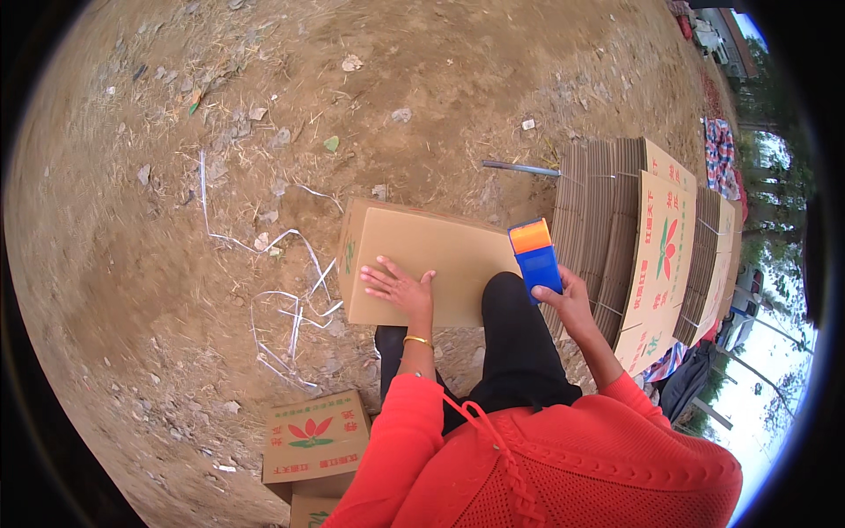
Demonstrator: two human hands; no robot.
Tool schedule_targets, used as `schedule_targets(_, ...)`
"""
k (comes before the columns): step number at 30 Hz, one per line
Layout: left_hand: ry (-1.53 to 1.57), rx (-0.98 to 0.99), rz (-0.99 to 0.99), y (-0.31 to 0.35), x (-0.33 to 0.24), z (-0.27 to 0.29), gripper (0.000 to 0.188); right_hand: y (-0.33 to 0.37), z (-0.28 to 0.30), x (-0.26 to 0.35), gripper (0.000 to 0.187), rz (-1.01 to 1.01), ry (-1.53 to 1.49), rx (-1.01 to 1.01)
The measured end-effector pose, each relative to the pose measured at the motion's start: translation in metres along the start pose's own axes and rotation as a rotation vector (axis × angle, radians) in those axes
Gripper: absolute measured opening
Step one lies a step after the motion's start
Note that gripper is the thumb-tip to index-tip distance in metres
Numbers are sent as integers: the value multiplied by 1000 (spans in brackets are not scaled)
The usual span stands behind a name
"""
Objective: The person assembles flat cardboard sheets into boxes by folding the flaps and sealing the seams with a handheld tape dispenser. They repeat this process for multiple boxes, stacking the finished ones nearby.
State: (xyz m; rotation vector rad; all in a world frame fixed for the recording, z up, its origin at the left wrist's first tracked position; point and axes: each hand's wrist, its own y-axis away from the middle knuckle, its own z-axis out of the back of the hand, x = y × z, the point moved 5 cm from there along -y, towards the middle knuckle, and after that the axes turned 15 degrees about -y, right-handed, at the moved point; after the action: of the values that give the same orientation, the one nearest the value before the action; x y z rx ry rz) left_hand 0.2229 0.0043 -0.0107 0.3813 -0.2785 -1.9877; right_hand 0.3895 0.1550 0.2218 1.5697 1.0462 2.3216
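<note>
A brown cardboard box (466, 264) rests in front of me, its plain face up and its right end beside my knee. My left hand (398, 287) lies flat on that face near the left end, fingers spread, holding nothing. In my right hand (566, 302) is a blue tape dispenser (536, 262) with an orange part at its top end, held upright at the box's right end. My fingers wrap round its lower part, and some of them are hidden behind it.
Bundled flat cardboard boxes (607, 211) stand stacked at the right, with a grey rod (521, 167) beside them. Printed boxes (315, 437) sit at the lower left. Loose white strapping (297, 304) lies tangled on the dirt ground (176, 290), among straw and dry leaves.
</note>
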Motion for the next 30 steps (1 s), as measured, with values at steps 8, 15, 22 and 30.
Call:
schedule_targets(8, 27, 3, -4, 4, -1, 7, 132, -3, -7, -15, 32, -53, 38, 84)
schedule_targets(15, 31, 8, 11, 2, -1, 8, 128, 4, -15, -20, 32, -58, 14, 105)
schedule_targets(22, 171, -53, 24, 2, 5, 40, 82, -1, -30, -14, 30, -8, 225, 213)
schedule_targets(30, 1405, 625, -247, -9, -4, 109, 26, -18, -62, -4, 34, 299, 654, 449)
